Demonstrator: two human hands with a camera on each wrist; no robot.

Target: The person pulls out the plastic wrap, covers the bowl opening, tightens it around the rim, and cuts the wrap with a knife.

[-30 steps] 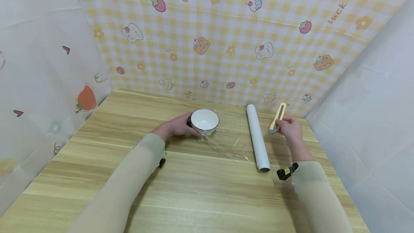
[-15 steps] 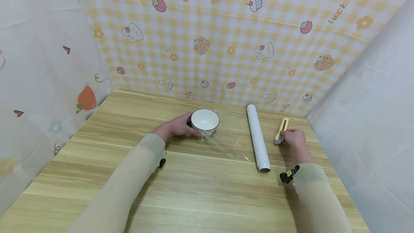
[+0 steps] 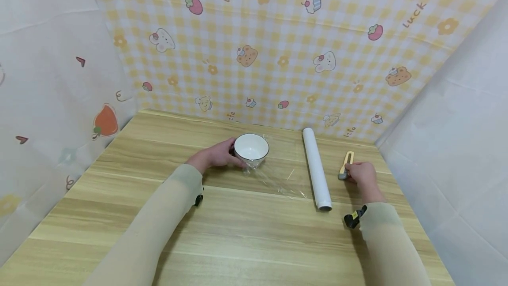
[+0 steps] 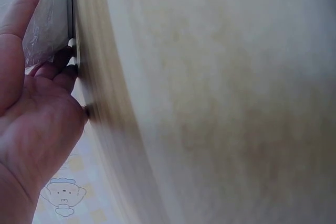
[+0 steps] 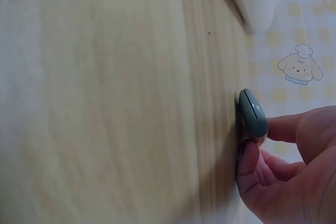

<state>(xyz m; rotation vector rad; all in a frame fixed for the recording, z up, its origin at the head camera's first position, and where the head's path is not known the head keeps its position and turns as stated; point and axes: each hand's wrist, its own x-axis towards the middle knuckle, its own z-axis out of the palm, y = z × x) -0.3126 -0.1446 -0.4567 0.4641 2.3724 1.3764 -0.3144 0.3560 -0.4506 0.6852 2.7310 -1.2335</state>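
Note:
My left hand (image 3: pixel 220 153) grips the left side of a white bowl (image 3: pixel 251 147) with a dark rim, the thumb in front. Clear plastic wrap (image 3: pixel 278 180) clings to the bowl's outside and trails to the right over the table. In the left wrist view the hand (image 4: pixel 39 114) reaches round the wrapped bowl (image 4: pixel 50 14). My right hand (image 3: pixel 362 176) pinches a yellow box cutter (image 3: pixel 346 166) with a grey end, low at the table's right side. From the right wrist, that grey end (image 5: pixel 253 114) shows between thumb and fingers, close to the tabletop.
A long white roll of plastic wrap (image 3: pixel 316 169) lies between bowl and box cutter. The wood-grain table (image 3: pixel 246 242) ends at a yellow checked cloth (image 3: pixel 285 56) behind. White cloth (image 3: pixel 456 144) hangs on the right, and more on the left.
My right hand has come down and toward me with the box cutter, slightly to the right, to tabletop level. The left hand and the bowl have stayed in place.

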